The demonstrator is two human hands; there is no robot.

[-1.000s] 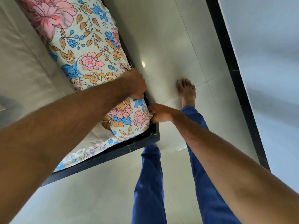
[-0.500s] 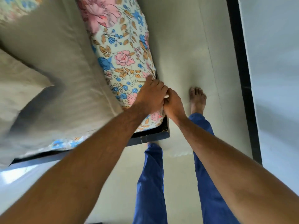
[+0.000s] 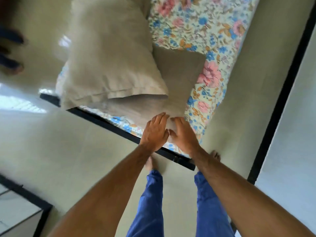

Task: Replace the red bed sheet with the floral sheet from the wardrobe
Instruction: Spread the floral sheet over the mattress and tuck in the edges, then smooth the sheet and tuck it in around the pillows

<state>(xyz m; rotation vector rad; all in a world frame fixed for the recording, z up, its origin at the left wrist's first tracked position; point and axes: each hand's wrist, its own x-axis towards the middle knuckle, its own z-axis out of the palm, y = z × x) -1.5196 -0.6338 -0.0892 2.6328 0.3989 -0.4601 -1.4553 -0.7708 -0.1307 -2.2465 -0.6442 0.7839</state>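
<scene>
Both my left hand (image 3: 156, 132) and right hand (image 3: 183, 135) lie spread on the floral sheet (image 3: 201, 31); it looks soft and limp, best pinched at its edge.

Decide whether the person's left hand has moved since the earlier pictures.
Yes. The left hand left the long side of the black metal bed frame for its end rail, beside the right hand.

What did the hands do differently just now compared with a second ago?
Both hands left the floral sheet at the bed's side edge. Now the left hand and right hand lie flat, side by side, on the beige cloth at the corner. The sheet stays spread on the bed.
</scene>
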